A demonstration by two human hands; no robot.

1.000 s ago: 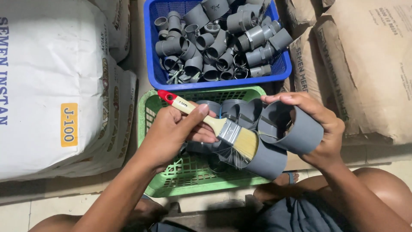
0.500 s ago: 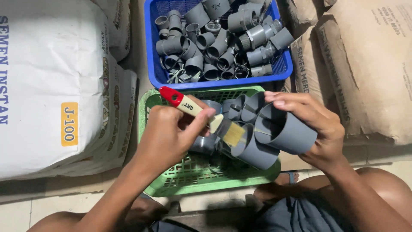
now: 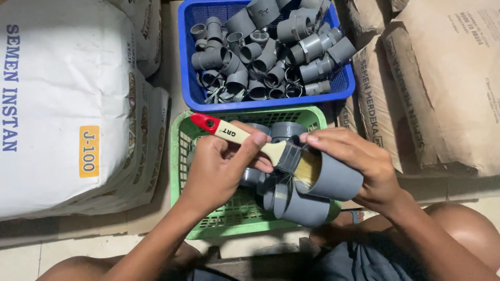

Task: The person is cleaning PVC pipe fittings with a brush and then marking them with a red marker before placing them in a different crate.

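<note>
Brushing, head view: the left hand works a flat paintbrush with a cream wooden handle and red tip, its bristles pushed into the open mouth of a large grey plastic pipe fitting.
Left fingers: curled tight around the brush handle, thumb on top.
Right hand: fingers wrapped over the fitting's near socket, holding it above the right edge of the green plastic mesh basket.
Green basket: few grey fittings show inside, towards its far right corner; much of its mesh floor is bare.
Blue plastic basket: touching the green one's far edge, heaped with smaller grey fittings.
Progress: by the look of it, one piece is in hand and the blue heap is still large.
Surroundings: white cement sack left, brown paper sacks right.
</note>
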